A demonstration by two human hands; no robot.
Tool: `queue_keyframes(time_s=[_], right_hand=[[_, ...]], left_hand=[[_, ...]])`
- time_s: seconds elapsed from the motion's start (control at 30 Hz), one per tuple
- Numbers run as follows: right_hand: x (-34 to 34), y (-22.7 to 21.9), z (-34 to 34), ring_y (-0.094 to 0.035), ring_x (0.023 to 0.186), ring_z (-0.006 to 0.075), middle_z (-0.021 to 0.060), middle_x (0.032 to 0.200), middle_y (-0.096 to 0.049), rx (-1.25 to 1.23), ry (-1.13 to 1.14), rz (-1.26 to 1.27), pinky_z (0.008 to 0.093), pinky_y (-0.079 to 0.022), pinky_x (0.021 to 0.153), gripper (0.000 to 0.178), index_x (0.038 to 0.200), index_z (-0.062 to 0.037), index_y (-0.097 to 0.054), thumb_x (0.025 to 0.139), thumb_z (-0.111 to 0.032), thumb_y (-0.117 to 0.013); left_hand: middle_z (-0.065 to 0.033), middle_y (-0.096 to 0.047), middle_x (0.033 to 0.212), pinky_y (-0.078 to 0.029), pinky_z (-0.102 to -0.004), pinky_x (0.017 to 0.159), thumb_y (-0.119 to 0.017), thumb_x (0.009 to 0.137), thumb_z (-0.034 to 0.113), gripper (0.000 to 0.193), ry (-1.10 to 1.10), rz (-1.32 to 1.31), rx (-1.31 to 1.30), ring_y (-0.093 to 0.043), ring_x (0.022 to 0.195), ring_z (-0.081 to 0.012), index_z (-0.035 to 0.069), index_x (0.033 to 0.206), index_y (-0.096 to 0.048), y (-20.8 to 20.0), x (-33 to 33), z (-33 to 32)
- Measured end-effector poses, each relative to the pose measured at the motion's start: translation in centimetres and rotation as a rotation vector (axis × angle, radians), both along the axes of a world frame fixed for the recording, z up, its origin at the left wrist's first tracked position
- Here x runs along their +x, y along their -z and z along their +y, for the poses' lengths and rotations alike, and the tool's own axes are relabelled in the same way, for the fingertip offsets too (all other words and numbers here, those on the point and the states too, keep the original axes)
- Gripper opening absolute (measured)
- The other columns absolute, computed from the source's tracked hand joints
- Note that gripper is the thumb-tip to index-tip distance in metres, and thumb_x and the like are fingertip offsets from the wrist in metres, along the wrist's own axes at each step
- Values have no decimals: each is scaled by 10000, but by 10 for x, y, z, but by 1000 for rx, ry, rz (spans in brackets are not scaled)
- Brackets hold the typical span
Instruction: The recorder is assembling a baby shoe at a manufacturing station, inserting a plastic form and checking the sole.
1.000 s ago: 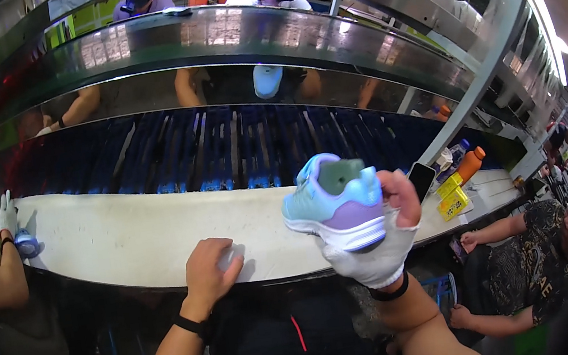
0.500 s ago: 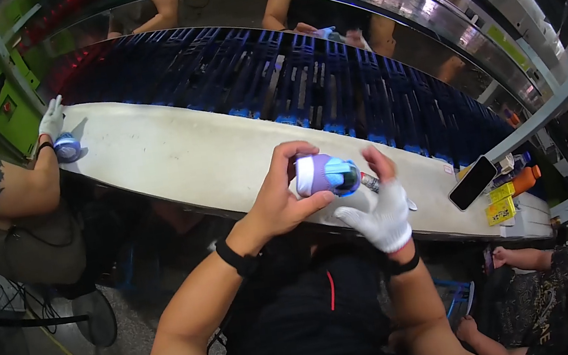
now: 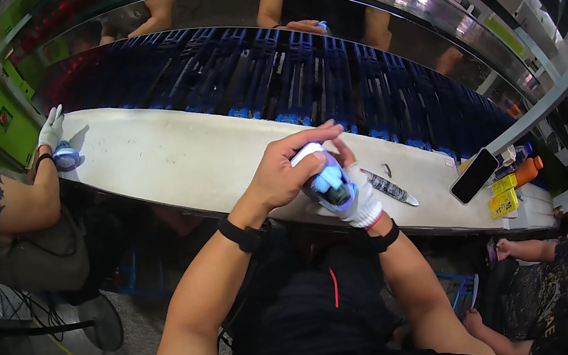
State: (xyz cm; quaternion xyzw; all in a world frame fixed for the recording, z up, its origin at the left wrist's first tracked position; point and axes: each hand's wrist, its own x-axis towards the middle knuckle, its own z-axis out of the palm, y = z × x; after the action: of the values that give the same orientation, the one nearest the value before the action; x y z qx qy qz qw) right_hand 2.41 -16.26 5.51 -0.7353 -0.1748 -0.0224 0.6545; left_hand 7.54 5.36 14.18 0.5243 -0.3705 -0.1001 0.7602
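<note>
A small shoe (image 3: pixel 328 178), lavender with a white part and a light blue front, is held over the near edge of the white bench, tilted with its dark opening toward me. My bare left hand (image 3: pixel 286 170) wraps over it from the left, the thumb pressed on the white part. On its right side, my right hand (image 3: pixel 360 199), in a white glove with bare fingertips, cups the shoe from behind and below. Some right fingers are hidden behind the shoe. Just right of that hand lies a slim tool with a patterned grip and pale tip (image 3: pixel 391 188).
A dark-screened phone (image 3: pixel 474 176), yellow boxes (image 3: pixel 503 202) and an orange bottle (image 3: pixel 528 171) stand at the bench's right end. Dark blue racks (image 3: pixel 314 79) run along the far side. To the left, a co-worker's gloved hand (image 3: pixel 50 128) is by another lavender item (image 3: pixel 66 156).
My right hand has moved left and closed in on the shoe, uncovering the patterned tool. The shoe has turned, its opening now tipped down toward me. My left fingers reach farther over it.
</note>
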Motion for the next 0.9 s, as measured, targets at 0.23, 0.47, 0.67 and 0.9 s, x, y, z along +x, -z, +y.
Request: queue_keyframes(time_s=[0.23,0.47,0.67,0.9], right_hand=[[-7,-23,39,-673,1218,387,186,1297,-684,-318,297,-300,456,-564,1023,715,1411,-49,-587,806,-229,-925],[-11,-13,57,-692,1094,396,180,1201,-694,-587,541,-424,472,-581,915,641,1333,-59,-638,778,-213,-917],[-16,-10,62,-663,1111,421,209,1155,-702,-487,581,-443,501,-552,956,583,1268,-6,-628,788,-201,-896],[-14,-12,63,-658,1149,412,193,1177,-704,-514,565,-413,497,-553,968,586,1287,-32,-629,791,-190,-898]], left_hand=[[-216,-768,1080,-620,-463,1001,-706,1029,396,507,-94,139,-170,-777,1078,-318,-77,1208,-737,25,-3,-6],[-223,-759,992,-626,-425,850,-580,1100,270,408,-299,157,-372,-746,873,-286,-107,1063,-731,30,-15,-15],[-212,-771,970,-620,-398,853,-511,1123,256,445,-383,116,-359,-749,908,-268,-109,1032,-750,32,-24,-21],[-226,-774,1009,-630,-411,869,-468,1152,335,530,-401,166,-406,-762,909,-296,-106,1063,-748,28,-21,-19]])
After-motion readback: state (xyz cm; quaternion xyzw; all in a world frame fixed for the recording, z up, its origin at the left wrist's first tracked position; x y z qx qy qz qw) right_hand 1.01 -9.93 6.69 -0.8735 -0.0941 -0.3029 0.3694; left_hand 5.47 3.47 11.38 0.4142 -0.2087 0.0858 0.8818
